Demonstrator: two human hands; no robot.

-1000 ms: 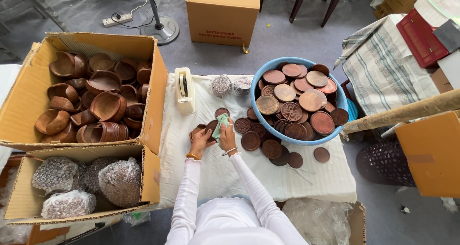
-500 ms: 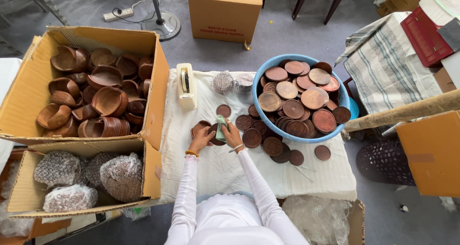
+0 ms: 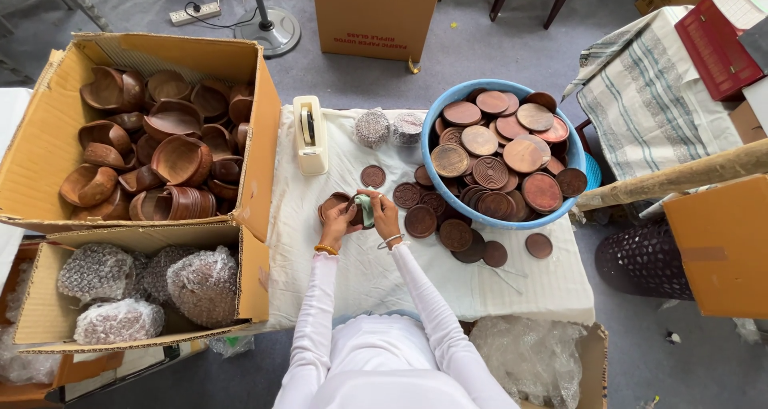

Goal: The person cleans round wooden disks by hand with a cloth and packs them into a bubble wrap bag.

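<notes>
My left hand (image 3: 337, 221) grips a small brown wooden bowl (image 3: 332, 204) over the white cloth-covered table (image 3: 512, 285). My right hand (image 3: 384, 214) presses a pale green cloth (image 3: 366, 209) against that bowl. Both hands meet just left of a spread of round wooden coasters (image 3: 422, 220) lying on the table. A blue basin (image 3: 436, 186) piled with more carved wooden discs stands to the right of my hands.
A cardboard box of wooden bowls (image 3: 152, 149) sits at the left, and a box of bubble-wrapped bundles (image 3: 128, 285) below it. A cream tape dispenser (image 3: 310, 135) and two wrapped items (image 3: 373, 127) stand at the table's back. A closed cardboard box (image 3: 374, 13) is on the floor beyond.
Both hands stay together on the bowl; the green cloth has shifted slightly over it as the right hand rubs.
</notes>
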